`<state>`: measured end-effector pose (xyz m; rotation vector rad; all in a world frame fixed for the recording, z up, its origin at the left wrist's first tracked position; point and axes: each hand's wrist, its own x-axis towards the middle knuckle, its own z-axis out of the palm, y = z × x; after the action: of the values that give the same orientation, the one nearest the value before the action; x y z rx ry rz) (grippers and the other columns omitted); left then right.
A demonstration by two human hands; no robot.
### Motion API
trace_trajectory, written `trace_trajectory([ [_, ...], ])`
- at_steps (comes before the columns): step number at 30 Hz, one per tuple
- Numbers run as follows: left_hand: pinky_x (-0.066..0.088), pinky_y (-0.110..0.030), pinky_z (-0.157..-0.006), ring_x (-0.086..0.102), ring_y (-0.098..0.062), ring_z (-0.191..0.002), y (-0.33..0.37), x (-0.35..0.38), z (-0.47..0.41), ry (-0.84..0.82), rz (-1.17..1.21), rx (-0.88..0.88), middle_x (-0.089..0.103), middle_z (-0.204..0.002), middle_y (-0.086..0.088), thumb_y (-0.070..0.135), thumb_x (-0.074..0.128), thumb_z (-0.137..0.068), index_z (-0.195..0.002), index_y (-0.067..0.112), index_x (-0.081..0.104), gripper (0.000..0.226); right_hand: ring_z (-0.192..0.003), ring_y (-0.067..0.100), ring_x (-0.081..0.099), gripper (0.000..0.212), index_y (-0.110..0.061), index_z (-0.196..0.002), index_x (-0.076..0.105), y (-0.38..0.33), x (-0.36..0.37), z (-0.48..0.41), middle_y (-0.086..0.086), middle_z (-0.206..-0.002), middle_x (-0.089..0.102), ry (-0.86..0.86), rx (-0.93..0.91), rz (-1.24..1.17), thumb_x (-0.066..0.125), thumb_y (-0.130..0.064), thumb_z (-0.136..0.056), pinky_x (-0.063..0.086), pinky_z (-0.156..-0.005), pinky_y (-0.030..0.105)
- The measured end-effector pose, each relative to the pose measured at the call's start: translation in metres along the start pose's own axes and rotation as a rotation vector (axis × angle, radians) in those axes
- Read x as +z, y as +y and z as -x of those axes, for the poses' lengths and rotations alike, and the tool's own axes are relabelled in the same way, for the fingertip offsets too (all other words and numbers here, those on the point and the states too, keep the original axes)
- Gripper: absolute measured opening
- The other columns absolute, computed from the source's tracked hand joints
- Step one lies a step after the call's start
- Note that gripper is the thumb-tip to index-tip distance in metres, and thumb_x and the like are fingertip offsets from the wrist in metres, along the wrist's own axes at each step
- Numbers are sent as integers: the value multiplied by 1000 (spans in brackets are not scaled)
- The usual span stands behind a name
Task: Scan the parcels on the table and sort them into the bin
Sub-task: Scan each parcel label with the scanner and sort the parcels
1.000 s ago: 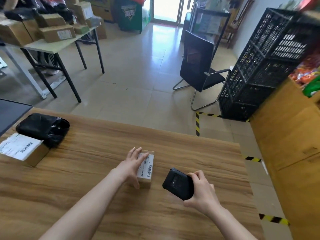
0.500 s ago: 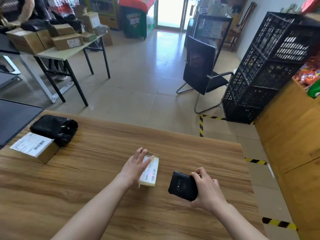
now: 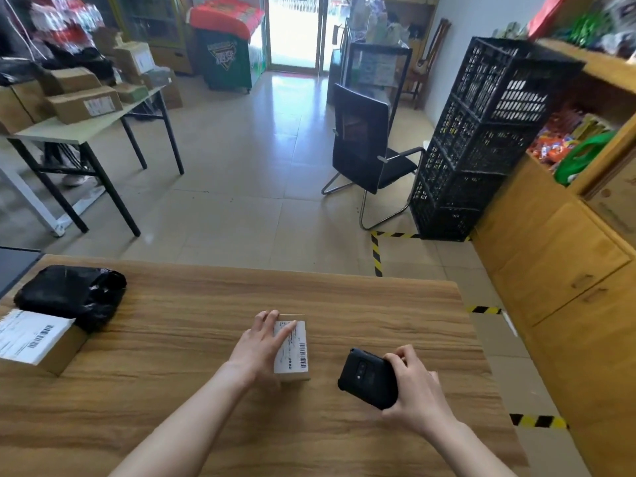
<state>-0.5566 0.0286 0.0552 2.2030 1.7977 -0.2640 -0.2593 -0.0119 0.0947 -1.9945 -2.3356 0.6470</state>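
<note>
On the wooden desk point(image 3: 378, 304), a small cardboard parcel point(image 3: 298, 351) lies near the middle, its white barcode label facing up. The left hand point(image 3: 260, 346) rests on the parcel's left part, open, with straight fingers laid across the label. Just right of the parcel and apart from it, the right hand point(image 3: 418, 390) grips a black handheld scanner point(image 3: 366, 378), fingers curled round its right edge and its lens side facing up. At the desk's left edge sits a larger labelled box point(image 3: 41, 342), with a black plastic-wrapped parcel point(image 3: 70, 294) touching its far side. On the floor beyond the desk's right end stand stacked black crates point(image 3: 481, 139), beside a black chair point(image 3: 364, 146).
</note>
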Motion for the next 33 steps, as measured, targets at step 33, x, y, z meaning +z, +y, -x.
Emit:
trace_trajectory([
  [33, 33, -36, -113, -1, -29, -141, 472, 28, 156, 38, -135, 827, 2, -152, -7, 67, 68, -55, -151, 37, 5, 118, -95, 8, 51, 79, -29, -124, 42, 204, 33, 500, -11, -119, 30, 536, 954, -456, 78, -40, -54, 43, -68, 16],
])
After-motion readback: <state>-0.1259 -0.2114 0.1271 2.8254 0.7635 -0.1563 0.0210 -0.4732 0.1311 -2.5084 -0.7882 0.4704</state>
